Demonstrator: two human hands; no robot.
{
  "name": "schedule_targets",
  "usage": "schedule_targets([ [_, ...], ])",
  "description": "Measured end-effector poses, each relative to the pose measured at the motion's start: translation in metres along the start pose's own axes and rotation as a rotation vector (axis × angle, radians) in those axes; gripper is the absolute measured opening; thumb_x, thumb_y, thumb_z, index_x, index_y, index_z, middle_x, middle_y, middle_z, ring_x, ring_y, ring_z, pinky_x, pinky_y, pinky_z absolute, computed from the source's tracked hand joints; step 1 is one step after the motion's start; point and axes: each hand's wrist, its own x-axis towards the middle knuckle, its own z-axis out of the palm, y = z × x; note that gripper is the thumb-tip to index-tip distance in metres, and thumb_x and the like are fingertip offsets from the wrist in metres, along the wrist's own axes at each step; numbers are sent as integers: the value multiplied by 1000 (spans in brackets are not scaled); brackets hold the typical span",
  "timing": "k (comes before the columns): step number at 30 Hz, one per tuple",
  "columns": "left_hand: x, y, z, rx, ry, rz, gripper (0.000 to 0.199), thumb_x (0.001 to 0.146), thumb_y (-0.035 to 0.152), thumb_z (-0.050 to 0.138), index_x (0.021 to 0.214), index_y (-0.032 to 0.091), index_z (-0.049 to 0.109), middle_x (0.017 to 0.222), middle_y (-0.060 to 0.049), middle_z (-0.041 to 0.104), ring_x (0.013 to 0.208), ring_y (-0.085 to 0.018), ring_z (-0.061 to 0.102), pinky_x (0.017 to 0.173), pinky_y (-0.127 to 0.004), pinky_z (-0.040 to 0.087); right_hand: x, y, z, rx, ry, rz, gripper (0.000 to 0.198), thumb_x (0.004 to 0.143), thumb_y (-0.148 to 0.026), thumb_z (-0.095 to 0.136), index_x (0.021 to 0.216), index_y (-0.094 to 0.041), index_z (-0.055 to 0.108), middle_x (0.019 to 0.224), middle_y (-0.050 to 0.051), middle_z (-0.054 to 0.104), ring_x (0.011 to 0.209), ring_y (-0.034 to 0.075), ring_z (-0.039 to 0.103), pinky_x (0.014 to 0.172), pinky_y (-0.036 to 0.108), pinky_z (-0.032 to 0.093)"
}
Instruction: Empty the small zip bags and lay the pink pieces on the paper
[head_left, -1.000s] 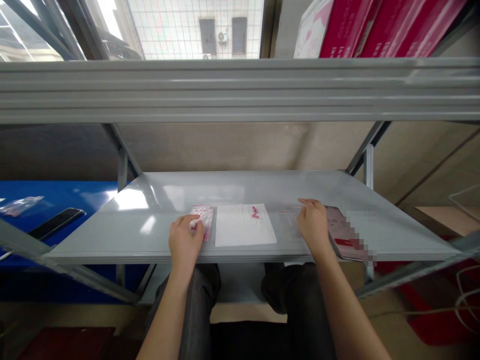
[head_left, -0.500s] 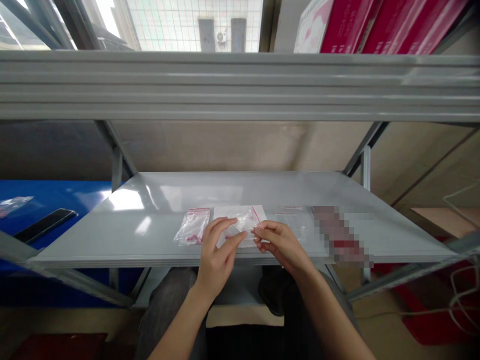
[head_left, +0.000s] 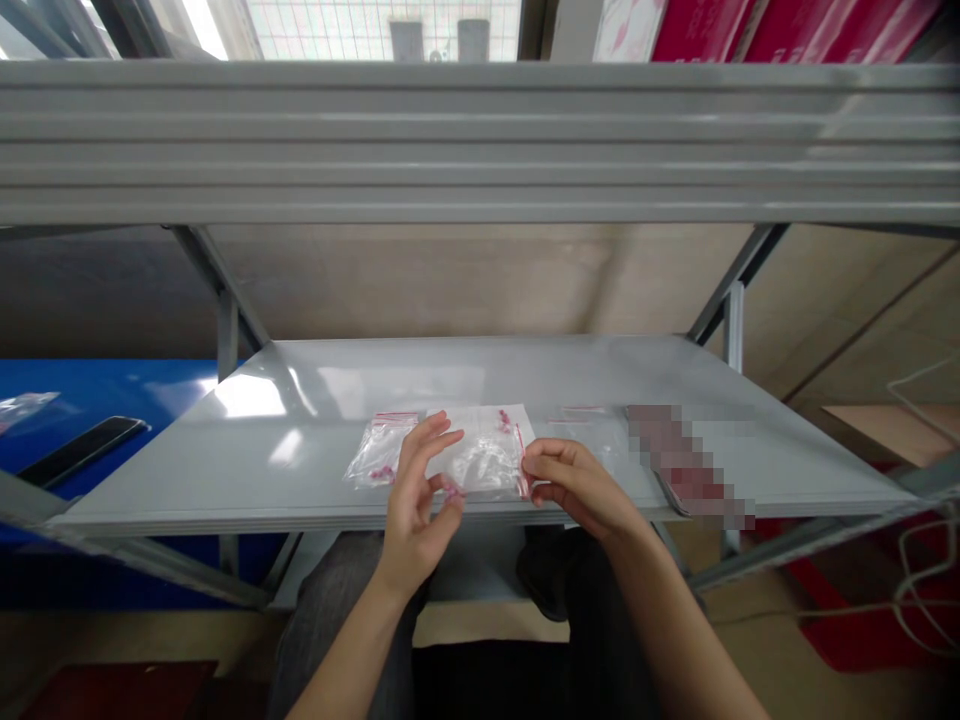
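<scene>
A clear zip bag [head_left: 484, 460] with a red strip at its right end lies over a white sheet [head_left: 465, 412]. My right hand [head_left: 574, 480] pinches the strip end between thumb and fingers. At the left end, my left hand [head_left: 420, 500] has its thumb and index finger closed on the bag's lower corner, where small pink pieces [head_left: 451, 488] show; its other fingers are raised. More pink pieces [head_left: 504, 420] are at the sheet's upper right. Just left of my left hand is another zip bag [head_left: 380, 455] with pink pieces in it.
Flat clear bags [head_left: 585, 425] lie on the grey shelf [head_left: 225, 470], right of the sheet. Farther right is a blurred-out dark reddish object [head_left: 682, 460]. A phone [head_left: 82, 450] rests on a blue surface at left. A thick grey beam [head_left: 480, 145] crosses above.
My left hand has moved down and left, and its thumb and index finger have come together. The bag's red strip has turned more upright, and my right hand keeps hold of that end.
</scene>
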Motion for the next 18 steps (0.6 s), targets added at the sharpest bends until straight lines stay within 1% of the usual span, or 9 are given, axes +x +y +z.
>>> schedule_targets([
  [1,-1,1,0,6,16,-5,46,83,15,58,127,29,57,150,-8,36,139,-31,34,78,-28,54,-1,-1,0,16,-4,0,25,69,-35,82,67,-15,68,60,0,64,55,10,57,50,19,45],
  [3,-2,1,0,71,87,20,49,82,14,57,129,28,54,145,-9,41,136,-29,37,91,-34,50,-3,-1,3,39,-15,-3,25,67,-35,84,67,-15,68,60,-1,63,53,8,55,48,18,45],
  [5,-3,3,2,149,144,58,45,82,15,58,125,25,53,130,-9,51,125,-26,46,98,-38,45,-4,0,8,32,-43,-4,26,66,-34,85,66,-15,67,59,-2,63,51,7,54,47,17,44],
  [7,-4,5,4,152,96,49,26,85,18,58,110,22,57,105,-5,58,102,-20,56,89,-34,46,-4,3,15,2,-84,-5,26,66,-33,85,64,-15,66,56,-2,63,50,7,54,46,16,43],
  [9,-5,8,6,92,-25,-10,4,89,23,56,88,19,57,82,-1,56,78,-16,56,73,-28,47,-4,7,22,-36,-124,2,26,67,-32,84,64,-14,66,56,-1,64,50,7,54,45,16,42],
  [11,-6,12,9,39,-144,-91,22,91,29,57,72,18,52,69,0,52,65,-14,54,61,-25,44,-5,11,28,-75,-156,16,25,67,-30,84,65,-14,66,58,-1,66,50,7,55,45,16,43],
  [13,-6,15,10,16,-205,-165,33,90,34,58,64,18,46,62,1,50,59,-13,54,57,-24,42,-5,16,32,-103,-188,22,24,66,-29,85,66,-14,66,59,0,67,52,8,57,45,16,43],
  [15,-6,18,11,2,-236,-227,38,92,36,57,61,18,44,58,2,50,56,-13,54,55,-24,41,-6,18,32,-105,-219,24,23,65,-28,85,66,-14,66,59,0,67,53,10,59,45,16,43],
  [18,-5,20,9,-46,-286,-285,37,95,38,51,64,17,51,61,0,56,58,-13,56,56,-23,43,-6,18,28,-78,-246,24,23,68,-29,83,67,-14,66,62,3,69,57,12,63,46,18,44],
])
